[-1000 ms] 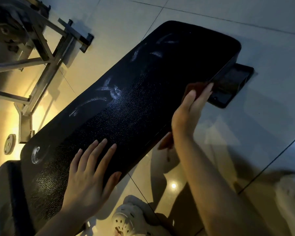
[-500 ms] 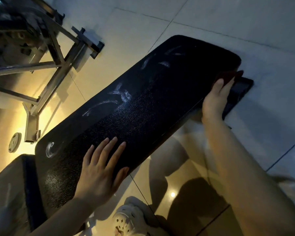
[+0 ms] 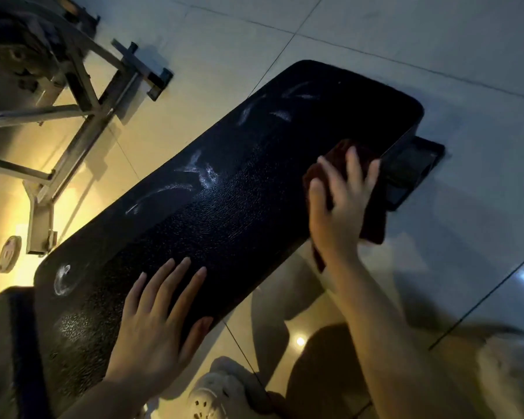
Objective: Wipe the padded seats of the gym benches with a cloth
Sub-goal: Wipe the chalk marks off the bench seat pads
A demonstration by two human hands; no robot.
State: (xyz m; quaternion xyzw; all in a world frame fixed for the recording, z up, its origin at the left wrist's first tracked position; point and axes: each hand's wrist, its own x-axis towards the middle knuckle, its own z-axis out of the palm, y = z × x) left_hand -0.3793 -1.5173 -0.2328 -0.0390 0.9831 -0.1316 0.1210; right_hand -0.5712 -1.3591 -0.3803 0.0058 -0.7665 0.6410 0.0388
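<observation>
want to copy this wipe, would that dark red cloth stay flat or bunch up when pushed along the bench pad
Probably floppy: the cloth drapes over the bench pad edge under the right hand. It likely bunches unless pressed flat, since the pad's pebbled surface looks grippy.

No lettering, brand mark, number or sign can be read anywhere in this view. The black padded seat (image 3: 224,207) carries only pale smears, none forming characters. The round disc (image 3: 9,254) on the floor at about nine o'clock shows raised shapes too small and dim to read. The metal frame (image 3: 82,116) at ten o'clock bears no visible label.
</observation>
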